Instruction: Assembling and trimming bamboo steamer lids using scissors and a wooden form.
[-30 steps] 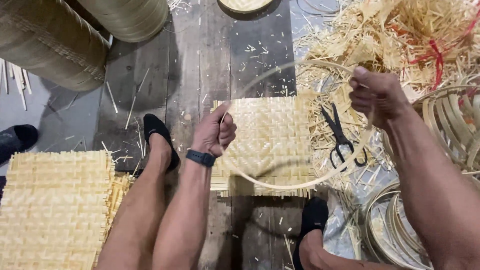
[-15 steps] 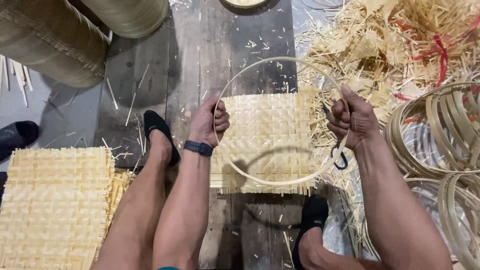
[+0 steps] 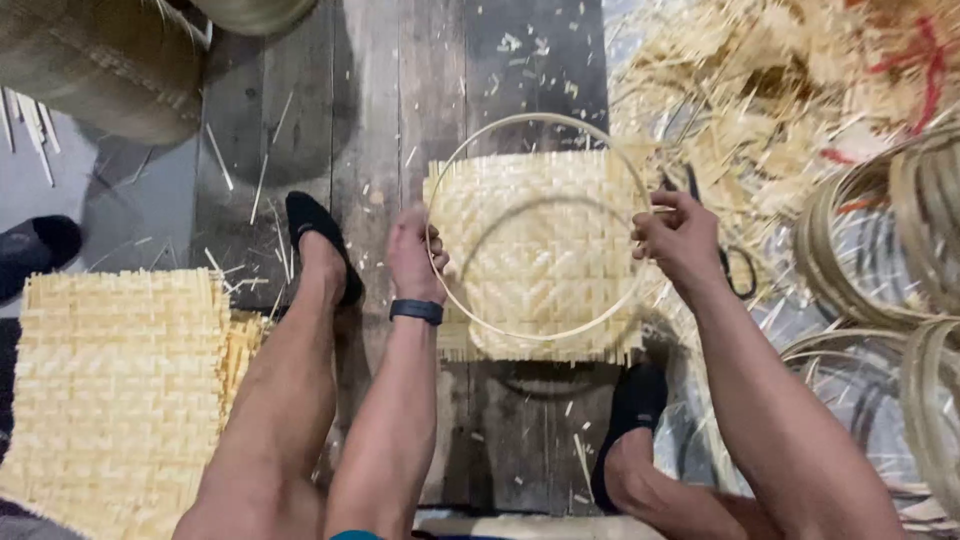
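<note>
While both hands grip it, the thin bamboo hoop (image 3: 537, 226) sits flat and roughly centred over the square woven bamboo mat (image 3: 535, 250) on the plank floor (image 3: 400, 90). Left hand (image 3: 415, 255) is clenched on the hoop's left arc, right hand (image 3: 675, 235) pinches its right arc. Hoop overhangs the mat's far edge; near edge lies outside the ring. Scissors (image 3: 735, 265) just right of the right hand.

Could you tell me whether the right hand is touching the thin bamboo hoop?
Touching. The head view shows the right hand pinching the bamboo hoop at its right edge.
</note>
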